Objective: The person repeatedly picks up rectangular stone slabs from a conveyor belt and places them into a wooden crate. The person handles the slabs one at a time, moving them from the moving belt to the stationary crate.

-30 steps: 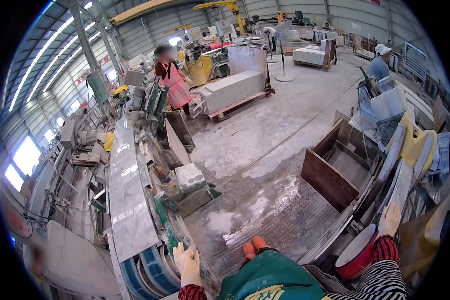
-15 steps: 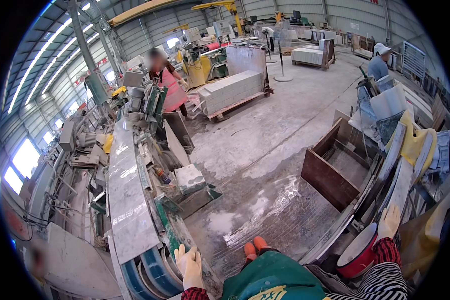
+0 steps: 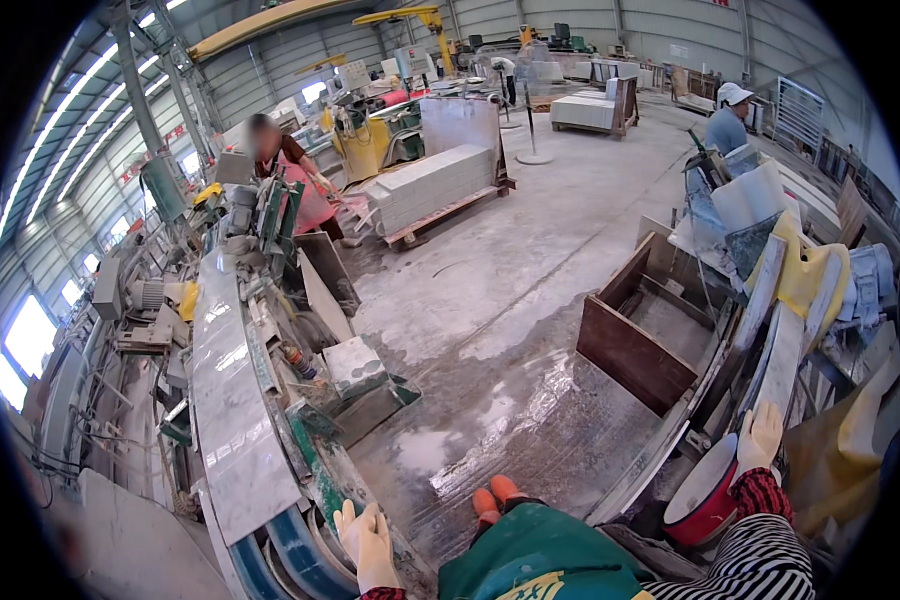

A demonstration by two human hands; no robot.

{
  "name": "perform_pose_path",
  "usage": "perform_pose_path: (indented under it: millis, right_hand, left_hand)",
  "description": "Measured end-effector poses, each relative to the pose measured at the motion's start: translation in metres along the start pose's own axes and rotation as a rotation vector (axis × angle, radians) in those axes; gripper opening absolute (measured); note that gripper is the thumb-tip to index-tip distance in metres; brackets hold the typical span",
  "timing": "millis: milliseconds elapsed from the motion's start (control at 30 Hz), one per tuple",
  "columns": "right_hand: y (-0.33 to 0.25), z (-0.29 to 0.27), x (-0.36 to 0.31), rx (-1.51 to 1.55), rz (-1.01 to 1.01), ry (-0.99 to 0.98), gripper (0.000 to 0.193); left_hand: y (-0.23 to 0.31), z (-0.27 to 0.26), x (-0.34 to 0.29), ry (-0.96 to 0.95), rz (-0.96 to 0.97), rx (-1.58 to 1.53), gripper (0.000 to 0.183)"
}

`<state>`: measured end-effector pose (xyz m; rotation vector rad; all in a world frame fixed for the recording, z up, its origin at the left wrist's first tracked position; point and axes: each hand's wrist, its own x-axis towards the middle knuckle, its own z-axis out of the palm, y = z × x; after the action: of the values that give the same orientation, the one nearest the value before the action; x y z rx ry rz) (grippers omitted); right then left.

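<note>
My left hand (image 3: pixel 367 545), in a pale glove, hovers or rests by the blue curved belts (image 3: pixel 308 550) at the near end of a machine bed; contact cannot be told. Its fingers are extended and it holds nothing. A long polished grey stone slab (image 3: pixel 235 400) lies along that bed, ahead of this hand. My right hand (image 3: pixel 760 437), gloved alike, lies flat with straight fingers at the near end of a pale plank or strip (image 3: pixel 776 370). Beside it, on the left, sits a round red-sided container (image 3: pixel 708 512) with a light top.
A brown open-framed wooden box (image 3: pixel 635 355) stands on the wet floor at right. Yellow sheeting (image 3: pixel 808 275) drapes beyond the plank. Farther off are a stack of pale stone slabs (image 3: pixel 435 190), a person in a pink apron (image 3: pixel 313 205) and a person in a white cap (image 3: pixel 727 128).
The whole view has shifted slightly, so surroundings sit further left. The person in the pink apron leans further over. Both my hands stay beside the same things, fingers still extended.
</note>
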<state>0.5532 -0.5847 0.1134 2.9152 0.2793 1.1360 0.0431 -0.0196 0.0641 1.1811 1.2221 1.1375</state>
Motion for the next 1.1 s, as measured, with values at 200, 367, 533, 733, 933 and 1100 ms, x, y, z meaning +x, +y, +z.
perform_pose_path:
  millis: [200,367,533,733,933,1100]
  right_hand:
    - [-0.013,-0.009,0.002,0.02,0.003,-0.078,0.04]
    - [-0.002,-0.002,-0.009,0.001,0.009,-0.042,0.041]
    - [-0.017,-0.013,-0.007,0.034,0.043,-0.126,0.042]
    - [-0.006,-0.006,-0.016,0.028,0.001,-0.016,0.042]
    - [-0.018,-0.012,-0.02,0.026,0.006,0.005,0.041]
    - [0.004,-0.001,-0.027,0.082,0.048,0.005,0.036]
  left_hand:
    - [-0.01,-0.019,-0.001,-0.063,0.182,0.359,0.043]
    - [-0.006,-0.017,-0.005,-0.076,0.374,0.644,0.07]
    - [-0.034,-0.026,0.009,0.059,0.517,0.46,0.083]
    - [-0.06,-0.031,0.017,-0.002,0.843,0.95,0.078]
    - [-0.047,-0.032,0.009,0.008,0.837,0.94,0.057]
    - [-0.043,-0.026,0.007,-0.03,0.67,0.779,0.046]
